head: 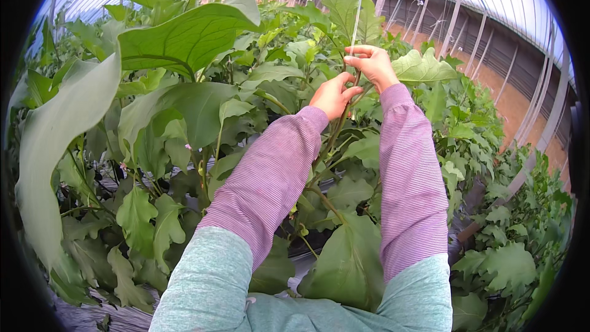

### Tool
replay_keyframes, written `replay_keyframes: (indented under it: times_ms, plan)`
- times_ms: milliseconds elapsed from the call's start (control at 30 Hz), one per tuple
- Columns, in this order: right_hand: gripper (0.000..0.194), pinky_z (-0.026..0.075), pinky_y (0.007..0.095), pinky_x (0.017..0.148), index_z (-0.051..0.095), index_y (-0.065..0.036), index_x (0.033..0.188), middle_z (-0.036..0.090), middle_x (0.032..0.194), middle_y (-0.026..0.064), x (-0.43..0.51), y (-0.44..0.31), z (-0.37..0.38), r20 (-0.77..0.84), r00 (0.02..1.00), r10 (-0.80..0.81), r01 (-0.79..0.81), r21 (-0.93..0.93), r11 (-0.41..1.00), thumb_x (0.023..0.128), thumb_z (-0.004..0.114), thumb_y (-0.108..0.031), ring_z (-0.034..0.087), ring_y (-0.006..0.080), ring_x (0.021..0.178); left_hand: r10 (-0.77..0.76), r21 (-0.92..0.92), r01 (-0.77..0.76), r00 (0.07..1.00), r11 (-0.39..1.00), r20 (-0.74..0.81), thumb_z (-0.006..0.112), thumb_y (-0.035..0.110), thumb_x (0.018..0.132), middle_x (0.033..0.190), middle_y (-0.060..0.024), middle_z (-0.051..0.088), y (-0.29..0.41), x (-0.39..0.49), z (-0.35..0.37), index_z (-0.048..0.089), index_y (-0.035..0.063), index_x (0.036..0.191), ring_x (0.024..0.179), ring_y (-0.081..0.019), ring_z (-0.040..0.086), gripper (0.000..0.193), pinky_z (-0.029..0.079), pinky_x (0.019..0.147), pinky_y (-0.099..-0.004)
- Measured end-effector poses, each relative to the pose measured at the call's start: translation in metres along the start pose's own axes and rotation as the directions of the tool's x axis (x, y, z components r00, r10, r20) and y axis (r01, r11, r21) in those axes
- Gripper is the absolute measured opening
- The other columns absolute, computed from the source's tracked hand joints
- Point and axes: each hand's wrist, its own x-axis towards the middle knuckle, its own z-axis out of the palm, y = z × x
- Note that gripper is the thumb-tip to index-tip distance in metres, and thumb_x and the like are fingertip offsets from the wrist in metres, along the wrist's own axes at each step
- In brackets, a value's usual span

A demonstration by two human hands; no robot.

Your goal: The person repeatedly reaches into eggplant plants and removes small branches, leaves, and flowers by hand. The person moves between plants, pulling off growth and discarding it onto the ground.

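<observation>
A tall eggplant stem point(334, 133) rises before me among broad green leaves. My left hand point(333, 96) grips its upper part, thumb on the near side and some fingertips hidden behind it. A little higher, my right hand point(377, 67) pinches a thin white string point(357, 14) between thumb and fingers, close against the stem. The string runs up taut towards the roof. Beyond my fingers stands the leafy stem top point(342, 5), and one pale leaf point(423, 66) spreads to the right of my right wrist.
A large leaf point(69, 147) arches close at the left, and another leaf point(179, 32) spreads at upper left. Greenhouse posts point(451, 16) and a dark side wall point(516, 55) stand at right. Plastic film point(106, 309) covers the ground at lower left. More plants point(507, 263) grow at lower right.
</observation>
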Motion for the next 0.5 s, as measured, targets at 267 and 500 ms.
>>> replay_keyframes:
  times_ms: [267, 500]
  plan:
    - [0.024, 0.05, 0.0278, 0.071, 0.066, -0.004, 0.092, 0.063, 0.079, 0.0027, -0.032, 0.014, -0.026, -0.46, 0.867, -0.191, 0.056, -0.291, 0.955, 0.074, 0.076, -0.017, 0.063, 0.0135, 0.076, 0.278, 0.249, -0.257, 0.959, 0.934, -0.052, 0.068, 0.021, 0.091, 0.094, -0.0036, 0.065, -0.002, 0.01, 0.02, 0.066, 0.008, 0.12, 0.082, -0.0091, 0.061, 0.031, 0.05, 0.069, -0.026]
    - [0.016, 0.053, 0.0307, 0.074, 0.062, 0.0, 0.096, 0.062, 0.092, 0.01, -0.069, -0.026, -0.001, -0.217, 0.785, -0.581, 0.565, -0.134, 0.814, 0.085, 0.068, -0.008, 0.066, 0.0194, 0.082, 0.04, -0.297, -0.1, 0.979, 0.95, -0.201, 0.068, 0.015, 0.091, 0.093, 0.0013, 0.061, 0.002, -0.019, 0.016, 0.06, 0.0023, 0.121, 0.078, -0.0069, 0.058, 0.033, 0.048, 0.07, -0.0216]
